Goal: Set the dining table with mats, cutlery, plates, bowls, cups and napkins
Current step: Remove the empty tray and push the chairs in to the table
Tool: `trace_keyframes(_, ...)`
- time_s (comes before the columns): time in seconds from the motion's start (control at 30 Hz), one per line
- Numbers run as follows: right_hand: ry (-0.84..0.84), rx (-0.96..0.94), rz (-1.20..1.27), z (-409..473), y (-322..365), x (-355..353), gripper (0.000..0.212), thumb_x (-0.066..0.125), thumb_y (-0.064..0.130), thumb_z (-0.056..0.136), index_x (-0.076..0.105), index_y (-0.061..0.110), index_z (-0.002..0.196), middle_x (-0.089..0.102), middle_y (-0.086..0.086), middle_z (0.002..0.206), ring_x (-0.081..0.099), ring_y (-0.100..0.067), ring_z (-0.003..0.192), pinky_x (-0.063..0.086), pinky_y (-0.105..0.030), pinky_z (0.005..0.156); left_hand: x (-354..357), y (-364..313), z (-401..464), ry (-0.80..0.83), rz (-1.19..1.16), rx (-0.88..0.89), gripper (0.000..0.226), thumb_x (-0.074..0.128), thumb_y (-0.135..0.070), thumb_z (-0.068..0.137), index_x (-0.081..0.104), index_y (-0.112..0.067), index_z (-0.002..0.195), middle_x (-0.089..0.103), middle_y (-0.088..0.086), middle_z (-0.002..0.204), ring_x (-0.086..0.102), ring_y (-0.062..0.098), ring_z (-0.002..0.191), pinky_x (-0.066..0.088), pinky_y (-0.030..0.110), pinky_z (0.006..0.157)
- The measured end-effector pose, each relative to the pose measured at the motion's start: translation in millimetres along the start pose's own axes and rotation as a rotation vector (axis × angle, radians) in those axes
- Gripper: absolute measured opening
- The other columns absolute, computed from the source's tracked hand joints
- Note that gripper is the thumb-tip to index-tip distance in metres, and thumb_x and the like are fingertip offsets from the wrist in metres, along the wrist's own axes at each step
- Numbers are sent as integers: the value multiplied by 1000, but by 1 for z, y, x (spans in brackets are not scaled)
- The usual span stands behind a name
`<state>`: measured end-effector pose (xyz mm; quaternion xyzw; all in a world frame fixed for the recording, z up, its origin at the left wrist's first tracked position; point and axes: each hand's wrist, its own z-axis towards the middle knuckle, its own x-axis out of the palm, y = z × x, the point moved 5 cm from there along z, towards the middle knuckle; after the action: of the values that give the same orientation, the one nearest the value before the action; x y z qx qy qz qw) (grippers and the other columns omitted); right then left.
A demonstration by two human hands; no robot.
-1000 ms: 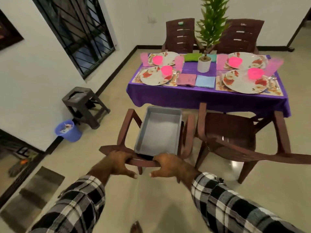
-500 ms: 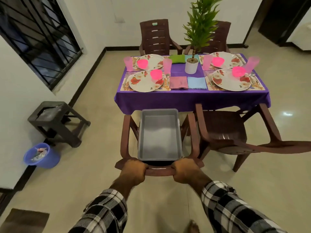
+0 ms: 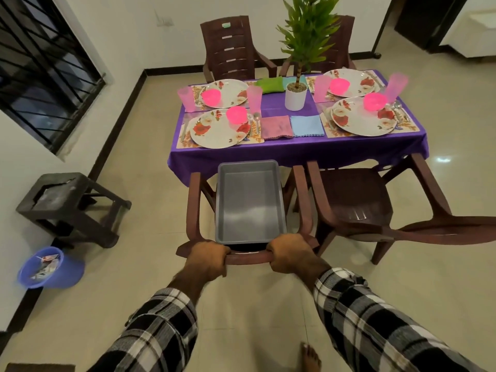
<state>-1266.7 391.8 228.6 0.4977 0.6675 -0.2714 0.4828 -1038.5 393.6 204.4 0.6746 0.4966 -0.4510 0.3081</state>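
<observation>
My left hand [image 3: 208, 257] and my right hand [image 3: 288, 253] both grip the top rail of a brown plastic chair [image 3: 194, 205] that faces the table. An empty grey tray [image 3: 248, 202] lies on its seat. The table, under a purple cloth [image 3: 295, 154], carries several floral plates [image 3: 218, 128] on mats, pink bowls [image 3: 236, 114], pink cups [image 3: 254, 96], cutlery [image 3: 253, 122], and a pink napkin [image 3: 276, 127] beside a blue napkin [image 3: 306, 125]. A green napkin [image 3: 269, 85] lies at the far side.
A potted plant [image 3: 296, 95] stands mid-table. A second brown chair [image 3: 354, 200] is to the right, two more behind the table. A dark stool [image 3: 67, 202] and a blue bin [image 3: 51, 267] sit by the left wall. My bare foot [image 3: 311, 359] shows below.
My hands went from resting on the chair's top rail to gripping it. The chair with the tray has swung square to the table and come closer to its edge.
</observation>
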Motion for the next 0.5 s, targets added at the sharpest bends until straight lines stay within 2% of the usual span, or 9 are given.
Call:
trace_keyframes(0.23,29,-31,-21,4,-11,-2,32,54,38,77,72,28,102,70,5,89,68,-22,83,59,-37,80,0,-5,5,-80,23,2,33,56,-31,79,72,-34,108,75,-8,98,70,20,89,58,35,80)
trace_keyframes(0.4,9,-36,-20,0,-10,-3,31,54,40,77,71,28,101,70,5,89,69,-23,84,59,-37,80,2,-10,4,-72,41,6,30,60,-33,83,71,-35,110,74,-10,99,70,18,92,58,35,82)
trace_keyframes(0.47,20,-60,-3,-4,-9,-6,30,60,47,82,70,30,104,69,6,93,69,-21,87,59,-38,81,-1,-11,4,-50,36,15,27,63,-45,83,69,-37,108,73,-12,98,71,17,93,57,37,84)
trace_keyframes(0.5,44,-84,23,-6,-11,-7,34,65,54,83,69,32,108,69,7,96,68,-19,89,58,-38,82,-2,-11,4,-12,14,24,34,63,-60,83,68,-39,109,72,-15,100,70,16,96,56,39,88)
